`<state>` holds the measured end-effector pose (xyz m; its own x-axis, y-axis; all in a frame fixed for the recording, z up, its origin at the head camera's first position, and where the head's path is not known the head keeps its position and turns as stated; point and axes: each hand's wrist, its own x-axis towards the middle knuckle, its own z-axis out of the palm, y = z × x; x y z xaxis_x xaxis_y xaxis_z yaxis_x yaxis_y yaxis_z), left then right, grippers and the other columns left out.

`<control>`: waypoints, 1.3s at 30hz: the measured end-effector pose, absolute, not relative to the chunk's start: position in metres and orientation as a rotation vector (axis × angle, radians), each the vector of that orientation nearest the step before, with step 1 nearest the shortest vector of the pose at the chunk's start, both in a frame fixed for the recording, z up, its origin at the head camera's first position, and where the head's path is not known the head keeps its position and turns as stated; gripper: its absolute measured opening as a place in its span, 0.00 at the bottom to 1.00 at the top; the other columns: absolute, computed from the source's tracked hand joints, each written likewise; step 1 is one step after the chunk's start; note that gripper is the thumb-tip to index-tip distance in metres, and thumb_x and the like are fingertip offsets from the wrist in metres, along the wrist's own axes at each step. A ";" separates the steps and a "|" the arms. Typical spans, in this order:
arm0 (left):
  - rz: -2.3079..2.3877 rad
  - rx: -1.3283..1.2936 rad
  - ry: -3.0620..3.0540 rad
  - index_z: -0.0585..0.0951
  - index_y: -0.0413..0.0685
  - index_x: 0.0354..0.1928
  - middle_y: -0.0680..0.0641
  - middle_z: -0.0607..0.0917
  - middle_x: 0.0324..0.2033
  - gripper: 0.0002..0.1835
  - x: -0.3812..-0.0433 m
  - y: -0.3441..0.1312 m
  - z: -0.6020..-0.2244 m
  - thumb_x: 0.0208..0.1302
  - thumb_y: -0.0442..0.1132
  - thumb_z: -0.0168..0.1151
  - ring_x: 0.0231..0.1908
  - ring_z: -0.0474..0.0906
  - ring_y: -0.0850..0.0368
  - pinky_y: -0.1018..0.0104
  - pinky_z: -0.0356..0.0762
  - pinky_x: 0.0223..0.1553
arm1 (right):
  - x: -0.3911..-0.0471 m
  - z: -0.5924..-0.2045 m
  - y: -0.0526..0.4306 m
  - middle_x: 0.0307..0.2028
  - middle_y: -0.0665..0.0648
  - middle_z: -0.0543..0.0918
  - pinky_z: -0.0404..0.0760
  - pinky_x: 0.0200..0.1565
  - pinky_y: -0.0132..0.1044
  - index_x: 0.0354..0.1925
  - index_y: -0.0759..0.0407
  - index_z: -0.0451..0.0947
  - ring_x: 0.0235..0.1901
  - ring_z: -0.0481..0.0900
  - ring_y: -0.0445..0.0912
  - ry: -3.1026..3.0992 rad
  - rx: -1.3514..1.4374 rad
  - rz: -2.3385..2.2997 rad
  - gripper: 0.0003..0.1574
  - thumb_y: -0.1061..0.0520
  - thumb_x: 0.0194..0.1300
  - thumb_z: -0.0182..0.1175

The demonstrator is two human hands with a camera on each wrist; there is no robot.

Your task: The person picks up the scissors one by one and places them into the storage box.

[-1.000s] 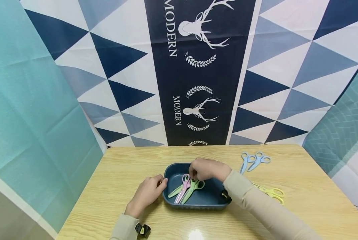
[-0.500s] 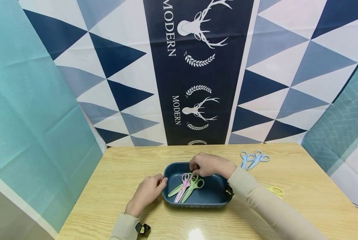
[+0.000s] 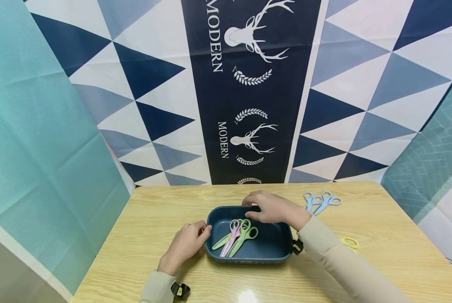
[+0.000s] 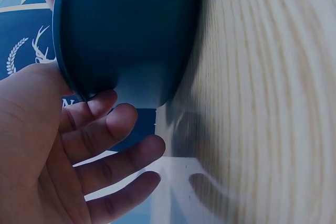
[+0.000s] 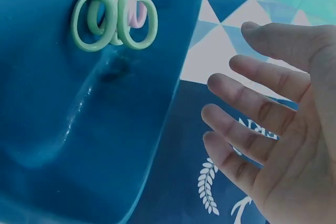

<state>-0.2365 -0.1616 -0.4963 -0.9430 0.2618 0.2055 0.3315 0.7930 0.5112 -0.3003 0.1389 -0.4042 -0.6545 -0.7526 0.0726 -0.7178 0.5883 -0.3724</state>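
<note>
A dark blue rectangular bin (image 3: 265, 246) sits on the table with scissors inside. Pink-handled scissors (image 3: 232, 236) lie in its left half, beside green scissors (image 3: 242, 238). Underneath, a second green pair (image 3: 221, 241) shows partly. My left hand (image 3: 188, 240) pinches the bin's left rim; in the left wrist view, the index fingertip (image 4: 107, 98) meets the outer wall while the thumb goes behind the rim. Over the far rim hovers my right hand (image 3: 273, 208), holding nothing. Its fingers (image 5: 249, 98) are spread and loosely bent in the right wrist view, apart from the green scissors' handles.
Two light blue scissors (image 3: 326, 203) lie at the table's back right, partly behind the right wrist. Yellow scissors (image 3: 349, 241) lie to the right, mostly hidden by the right sleeve. The wooden table (image 3: 150, 210) meets a patterned cloth backdrop (image 3: 165, 84).
My right hand has let go of the green scissors in the bin and risen toward the back right, fingers spreading. The left hand and the bin stay put.
</note>
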 end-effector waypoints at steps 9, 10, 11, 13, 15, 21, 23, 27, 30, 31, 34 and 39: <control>-0.843 -0.473 -2.847 0.74 0.59 0.26 0.61 0.69 0.15 0.17 -0.238 -0.161 -0.497 0.78 0.51 0.55 0.15 0.64 0.69 0.72 0.62 0.20 | -0.291 -0.402 0.151 0.60 0.57 0.82 0.76 0.64 0.55 0.62 0.55 0.80 0.63 0.78 0.55 2.837 -1.202 -0.676 0.25 0.47 0.72 0.63; -0.841 -0.472 -2.847 0.75 0.59 0.26 0.61 0.69 0.15 0.17 -0.238 -0.161 -0.497 0.78 0.51 0.55 0.15 0.64 0.69 0.72 0.62 0.20 | -0.290 -0.402 0.153 0.60 0.57 0.82 0.75 0.64 0.55 0.62 0.55 0.79 0.63 0.77 0.56 2.843 -1.200 -0.689 0.25 0.47 0.72 0.63; -0.839 -0.472 -2.849 0.75 0.59 0.26 0.61 0.69 0.15 0.17 -0.238 -0.161 -0.497 0.78 0.51 0.55 0.15 0.64 0.69 0.72 0.62 0.20 | -0.289 -0.403 0.154 0.61 0.57 0.81 0.75 0.65 0.55 0.63 0.55 0.79 0.64 0.77 0.56 2.846 -1.187 -0.708 0.26 0.47 0.72 0.64; -0.836 -0.474 -2.850 0.75 0.59 0.26 0.61 0.69 0.15 0.17 -0.238 -0.161 -0.497 0.78 0.51 0.55 0.15 0.64 0.69 0.72 0.62 0.20 | -0.287 -0.404 0.157 0.62 0.58 0.80 0.74 0.65 0.56 0.64 0.55 0.78 0.66 0.75 0.57 2.860 -1.173 -0.736 0.27 0.46 0.72 0.64; -0.839 -0.475 -2.850 0.75 0.59 0.26 0.60 0.70 0.15 0.17 -0.238 -0.161 -0.498 0.78 0.51 0.55 0.15 0.64 0.69 0.72 0.62 0.20 | -0.285 -0.405 0.159 0.63 0.57 0.80 0.74 0.65 0.56 0.65 0.55 0.77 0.66 0.74 0.57 2.881 -1.166 -0.755 0.27 0.47 0.72 0.64; -0.851 -0.474 -2.856 0.75 0.59 0.27 0.61 0.70 0.15 0.17 -0.237 -0.161 -0.497 0.78 0.51 0.55 0.15 0.64 0.68 0.72 0.62 0.20 | -0.280 -0.410 0.165 0.66 0.60 0.78 0.72 0.66 0.59 0.68 0.56 0.74 0.69 0.71 0.60 2.937 -1.144 -0.801 0.32 0.48 0.71 0.66; -0.854 -0.474 -2.858 0.75 0.59 0.27 0.61 0.70 0.15 0.17 -0.237 -0.162 -0.497 0.78 0.51 0.55 0.15 0.64 0.68 0.72 0.63 0.20 | -0.278 -0.411 0.167 0.68 0.62 0.76 0.70 0.67 0.62 0.70 0.57 0.72 0.71 0.68 0.63 2.945 -1.104 -0.834 0.34 0.48 0.70 0.66; -0.860 -0.474 -2.861 0.75 0.59 0.27 0.60 0.69 0.15 0.18 -0.237 -0.162 -0.496 0.78 0.52 0.54 0.15 0.64 0.68 0.72 0.62 0.20 | -0.274 -0.414 0.175 0.72 0.64 0.71 0.66 0.68 0.67 0.73 0.57 0.68 0.75 0.61 0.66 2.960 -1.027 -0.873 0.40 0.46 0.70 0.66; -0.861 -0.473 -2.863 0.75 0.59 0.26 0.60 0.69 0.15 0.18 -0.236 -0.162 -0.496 0.78 0.52 0.54 0.15 0.64 0.68 0.72 0.62 0.20 | -0.271 -0.416 0.180 0.73 0.64 0.70 0.64 0.69 0.69 0.74 0.56 0.67 0.76 0.58 0.67 2.973 -1.008 -0.874 0.41 0.44 0.70 0.66; -0.861 -0.472 -2.863 0.75 0.59 0.26 0.60 0.69 0.15 0.18 -0.236 -0.162 -0.496 0.78 0.52 0.54 0.15 0.64 0.68 0.72 0.62 0.20 | -0.270 -0.416 0.181 0.73 0.64 0.70 0.63 0.69 0.69 0.74 0.56 0.67 0.77 0.57 0.68 2.979 -1.005 -0.871 0.42 0.44 0.70 0.66; -0.857 -0.471 -2.863 0.75 0.59 0.26 0.60 0.69 0.15 0.18 -0.237 -0.162 -0.496 0.78 0.52 0.54 0.15 0.64 0.68 0.72 0.62 0.20 | -0.268 -0.417 0.183 0.73 0.65 0.69 0.61 0.69 0.71 0.75 0.56 0.67 0.77 0.55 0.69 2.998 -1.006 -0.866 0.42 0.43 0.70 0.66; -0.854 -0.465 -2.867 0.75 0.58 0.26 0.60 0.69 0.15 0.17 -0.236 -0.161 -0.495 0.78 0.51 0.55 0.15 0.64 0.68 0.72 0.62 0.20 | -0.262 -0.419 0.191 0.75 0.64 0.67 0.61 0.68 0.72 0.76 0.55 0.64 0.78 0.52 0.68 3.015 -0.993 -0.836 0.46 0.40 0.69 0.66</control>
<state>-0.2360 -0.1613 -0.4948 -0.9464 0.2582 0.1943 0.3224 0.7944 0.5147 -0.2622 0.1914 -0.4194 -0.8079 -0.5175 0.2821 -0.5888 0.6887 -0.4230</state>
